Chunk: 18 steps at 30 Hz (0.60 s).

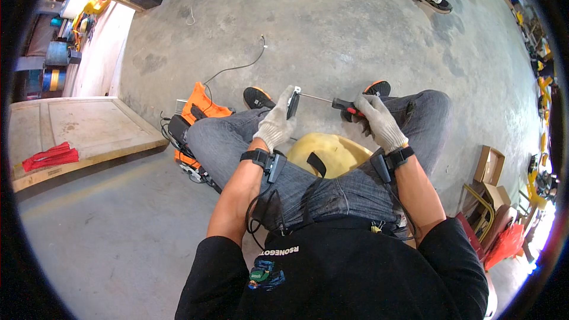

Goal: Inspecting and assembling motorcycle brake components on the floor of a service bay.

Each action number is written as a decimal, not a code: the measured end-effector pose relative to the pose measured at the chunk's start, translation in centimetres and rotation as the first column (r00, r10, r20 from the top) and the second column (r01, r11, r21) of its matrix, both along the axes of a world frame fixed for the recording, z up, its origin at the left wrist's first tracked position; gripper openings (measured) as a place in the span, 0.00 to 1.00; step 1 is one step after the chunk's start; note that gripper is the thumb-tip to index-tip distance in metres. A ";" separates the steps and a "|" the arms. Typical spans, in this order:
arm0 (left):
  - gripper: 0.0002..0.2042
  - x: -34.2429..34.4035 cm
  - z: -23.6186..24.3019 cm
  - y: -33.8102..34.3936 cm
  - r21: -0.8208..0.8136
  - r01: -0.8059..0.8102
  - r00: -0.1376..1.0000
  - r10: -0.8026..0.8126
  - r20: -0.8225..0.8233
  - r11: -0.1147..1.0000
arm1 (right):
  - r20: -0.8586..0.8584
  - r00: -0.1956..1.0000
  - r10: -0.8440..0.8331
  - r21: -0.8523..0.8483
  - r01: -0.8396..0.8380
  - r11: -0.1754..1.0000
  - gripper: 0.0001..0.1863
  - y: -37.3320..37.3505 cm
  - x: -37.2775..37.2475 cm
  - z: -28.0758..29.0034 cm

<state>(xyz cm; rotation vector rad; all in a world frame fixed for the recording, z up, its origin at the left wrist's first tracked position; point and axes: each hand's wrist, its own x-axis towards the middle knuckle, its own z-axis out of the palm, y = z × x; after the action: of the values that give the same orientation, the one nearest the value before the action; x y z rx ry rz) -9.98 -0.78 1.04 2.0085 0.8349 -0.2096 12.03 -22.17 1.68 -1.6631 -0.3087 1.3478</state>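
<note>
I sit on a yellow stool (332,153) with my knees apart, both hands gloved. My left hand (276,123), just above the stool's front edge, grips a small dark flat part (293,104) held upright. My right hand (379,121), on the stool's other side, is wrapped round the red-and-black handle of a screwdriver (332,103), its shaft lying level with the tip at the part's top. An orange tool (200,106) lies on the concrete floor (332,29) left of the stool.
</note>
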 end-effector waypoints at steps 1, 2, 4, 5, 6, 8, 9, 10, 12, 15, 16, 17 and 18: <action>0.42 -0.1 -0.4 0.1 0.000 -0.002 1.000 0.002 0.000 1.000 | 0.030 0.997 -0.066 -0.003 0.066 0.998 0.38 0.1 -0.6 0.4; 0.42 -0.1 -0.6 0.1 0.007 0.001 0.999 -0.001 0.032 1.000 | 0.061 0.989 -0.133 -0.004 0.134 0.991 0.38 0.3 -1.1 0.9; 0.42 -0.3 -1.0 0.2 0.015 0.003 0.998 -0.004 0.064 1.000 | 0.127 0.982 -0.143 0.037 0.139 0.990 0.38 0.4 -1.7 0.8; 0.42 -0.2 -0.7 0.1 0.008 0.002 0.999 -0.002 0.049 1.000 | 0.193 0.969 -0.157 0.078 0.144 0.987 0.37 0.3 -1.8 0.8; 0.42 -0.1 -0.5 0.1 0.002 0.001 0.999 -0.001 0.034 1.000 | 0.193 0.968 -0.157 0.077 0.145 0.986 0.37 0.3 -1.8 0.9; 0.42 -0.2 -0.6 0.1 0.003 0.005 1.000 -0.005 0.030 1.000 | 0.174 0.976 -0.129 0.065 0.120 0.991 0.36 0.3 -1.4 1.3; 0.42 -0.2 -0.7 0.2 0.004 0.008 1.000 -0.008 0.026 1.000 | 0.174 0.976 -0.129 0.065 0.119 0.991 0.36 0.2 -1.0 1.1; 0.42 -0.2 -0.7 0.2 0.005 0.008 1.000 -0.008 0.026 1.000 | 0.079 0.994 -0.071 0.027 0.069 0.997 0.34 0.1 -0.3 0.6; 0.42 -0.1 -0.4 0.1 -0.015 0.001 1.000 -0.001 -0.009 1.000 | -0.018 1.000 -0.017 -0.009 0.017 1.000 0.33 0.2 -0.4 0.4; 0.42 -0.1 -0.8 0.1 -0.003 -0.002 0.999 0.002 0.035 1.000 | 0.085 0.982 -0.169 0.062 0.164 0.984 0.29 0.3 -1.2 0.0; 0.42 -0.1 -1.0 0.2 -0.003 -0.002 0.999 0.002 0.036 1.000 | 0.073 0.993 -0.088 0.059 0.084 0.995 0.27 0.2 -0.9 -0.3; 0.42 -0.2 -1.0 0.2 -0.001 -0.014 1.000 0.014 0.003 1.000 | 0.059 0.998 -0.004 0.057 0.000 0.998 0.25 0.3 -0.8 -0.2; 0.42 -0.3 -0.9 0.3 0.002 -0.027 0.999 0.027 -0.031 1.000 | 0.059 0.998 -0.002 0.058 -0.002 0.998 0.25 0.4 -0.8 -0.1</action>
<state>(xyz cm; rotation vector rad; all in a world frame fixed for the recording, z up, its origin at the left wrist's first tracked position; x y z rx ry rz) -10.24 -0.49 0.12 1.9989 0.8808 -0.2251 11.27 -21.78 1.62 -1.6567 -0.3787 1.2801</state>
